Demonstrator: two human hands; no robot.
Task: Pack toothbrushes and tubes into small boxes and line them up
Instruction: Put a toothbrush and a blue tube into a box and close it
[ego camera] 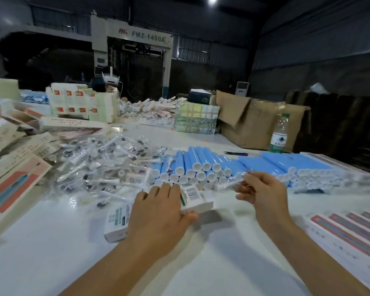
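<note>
Right now my left hand (158, 208) has its grip closed around a small box (195, 199) just above the table (51, 242), while my right hand (263, 190) pinches a wrapped toothbrush (229, 183) beside it. Slippery wrapping could snag on the box mouth, I reckon, or the box could tip.

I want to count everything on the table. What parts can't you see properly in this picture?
Head view only:
- Small box: the left hand covers most of it.
- Wrapped item pinched by the right hand: blurred, so unclear what it is.
- Blue tubes: lower layers are buried.
- Lined-up boxes: cut off by the right edge.
</note>
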